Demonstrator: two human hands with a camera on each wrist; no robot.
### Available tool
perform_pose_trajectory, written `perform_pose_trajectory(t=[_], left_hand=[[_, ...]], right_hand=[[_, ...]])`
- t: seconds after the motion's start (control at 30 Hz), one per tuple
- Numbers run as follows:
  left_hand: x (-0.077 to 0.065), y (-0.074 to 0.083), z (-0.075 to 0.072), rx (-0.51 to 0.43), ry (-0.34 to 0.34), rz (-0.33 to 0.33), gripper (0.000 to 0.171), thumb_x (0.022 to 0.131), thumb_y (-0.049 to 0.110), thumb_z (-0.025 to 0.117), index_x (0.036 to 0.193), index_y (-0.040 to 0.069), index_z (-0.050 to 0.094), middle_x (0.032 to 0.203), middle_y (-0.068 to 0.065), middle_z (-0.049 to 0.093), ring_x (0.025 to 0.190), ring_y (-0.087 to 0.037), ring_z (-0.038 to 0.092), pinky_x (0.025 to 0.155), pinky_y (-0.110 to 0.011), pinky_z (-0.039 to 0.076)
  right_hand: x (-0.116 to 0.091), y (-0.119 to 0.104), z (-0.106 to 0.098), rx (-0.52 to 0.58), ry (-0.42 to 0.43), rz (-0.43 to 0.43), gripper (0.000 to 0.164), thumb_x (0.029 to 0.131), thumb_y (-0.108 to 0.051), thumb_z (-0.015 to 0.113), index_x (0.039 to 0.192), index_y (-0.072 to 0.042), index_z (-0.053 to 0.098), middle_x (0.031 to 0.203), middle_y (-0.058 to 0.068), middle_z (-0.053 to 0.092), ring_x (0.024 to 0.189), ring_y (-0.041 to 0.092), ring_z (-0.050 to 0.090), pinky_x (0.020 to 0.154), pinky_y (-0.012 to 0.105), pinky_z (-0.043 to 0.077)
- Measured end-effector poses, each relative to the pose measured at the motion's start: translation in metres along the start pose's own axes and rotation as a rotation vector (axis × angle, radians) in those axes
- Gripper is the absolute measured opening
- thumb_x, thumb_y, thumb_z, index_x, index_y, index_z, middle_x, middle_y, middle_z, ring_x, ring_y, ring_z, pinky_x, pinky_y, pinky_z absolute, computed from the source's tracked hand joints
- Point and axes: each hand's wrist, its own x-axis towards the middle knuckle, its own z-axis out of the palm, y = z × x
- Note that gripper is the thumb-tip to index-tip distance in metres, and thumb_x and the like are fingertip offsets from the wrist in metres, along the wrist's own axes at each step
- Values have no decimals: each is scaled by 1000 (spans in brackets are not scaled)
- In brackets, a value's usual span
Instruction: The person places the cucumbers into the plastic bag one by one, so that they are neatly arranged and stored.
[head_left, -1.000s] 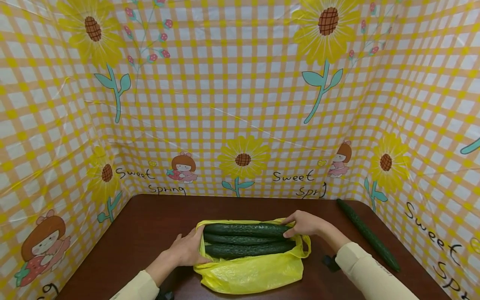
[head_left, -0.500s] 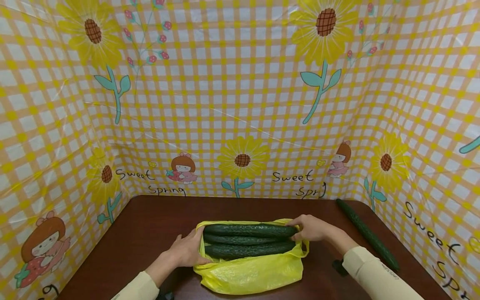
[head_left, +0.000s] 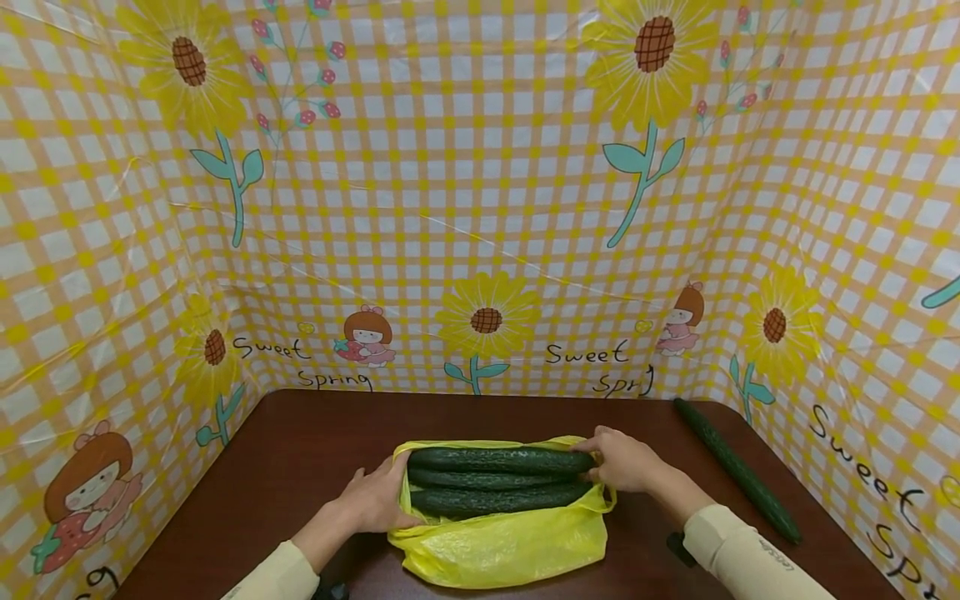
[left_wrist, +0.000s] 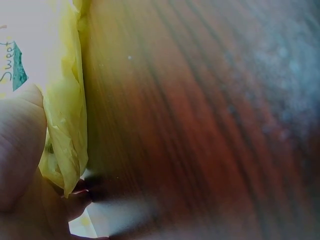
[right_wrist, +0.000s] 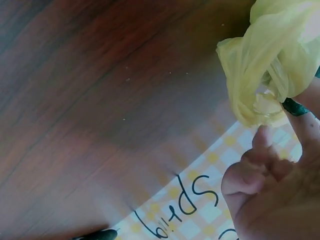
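Note:
A yellow plastic bag [head_left: 506,550] lies on the table with its mouth wide, showing several dark green cucumbers [head_left: 495,502] side by side inside. My left hand [head_left: 372,498] holds the bag's left rim; in the left wrist view the yellow plastic [left_wrist: 67,120] runs between thumb and fingers. At the bag's right end, my right hand [head_left: 621,461] grips the end of the rearmost cucumber [head_left: 498,459]. A cucumber tip [right_wrist: 295,107] shows between its fingers in the right wrist view, beside the crumpled bag handle [right_wrist: 240,85]. Plastic hides the bag's lower inside.
Another cucumber [head_left: 738,471] lies alone on the dark brown table [head_left: 300,433], slanting along its right side. A checked cloth [head_left: 480,233] with sunflowers hangs round the back and both sides.
My right hand has slid slightly right along the rear cucumber to its end, beside the bag's rim. My left hand, the bag and the lone cucumber look unchanged.

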Motion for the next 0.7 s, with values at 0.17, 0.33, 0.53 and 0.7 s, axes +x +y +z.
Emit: perform_pose_trajectory(t=[0.17,0.33,0.53,0.7], left_hand=[[1,-3,2,3,5,4,117,75,57,84,160,10,20,157,-23,38,137,-40,49,111,-73,24],[2,-4,4,9,13,5,117,74,58,85,160,9,20,156,-23,38,138,-41,47,111,-72,25],[1,-4,2,18,14,14,116,75,59,83,160,10,21,156,-21,39,137,-40,49,111,-72,27],[2,-4,-2,23,15,26,116,75,60,83,159,10,21,155,-19,40,136,-38,51,110,-72,29]], right_hand=[[0,1,1,75,0,13,43,85,-4,77,127,-14,72,127,15,64,99,28,63,64,38,48],[2,4,4,182,-16,-30,44,86,6,71,128,-6,70,132,22,65,106,33,64,62,33,45],[0,-3,4,168,19,42,42,87,8,63,123,-10,74,132,21,64,57,17,52,45,27,33],[-9,-14,2,127,47,104,40,83,10,59,115,-7,76,125,22,67,43,12,29,44,26,26]])
